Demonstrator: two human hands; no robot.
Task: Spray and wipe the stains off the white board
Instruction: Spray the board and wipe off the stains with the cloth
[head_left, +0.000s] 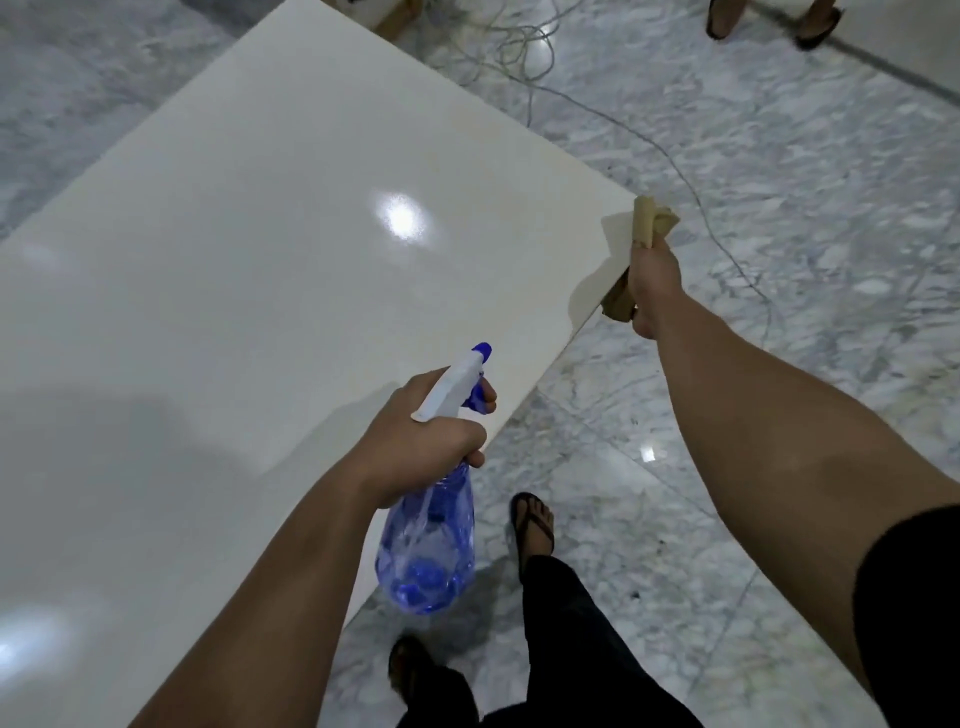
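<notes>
Your left hand (415, 441) has a closed grip on the spray bottle (428, 540), finger on the trigger. Your right hand (652, 283) grips the tan cloth (649, 221) at the white board (260, 260) edge. Aim the nozzle over the board, mist lightly, then wipe.

Grey-veined marble floor (779, 182) tiles, polished, catch a small ceiling-light glare. Thin pale cables (524, 47) trail loosely across them. A wooden furniture leg (395, 15) stands at the far edge.

- We see the white board (234, 260) cut off by the left and bottom edges.
- The right hand (652, 283) hides most of the tan cloth (649, 223).
</notes>
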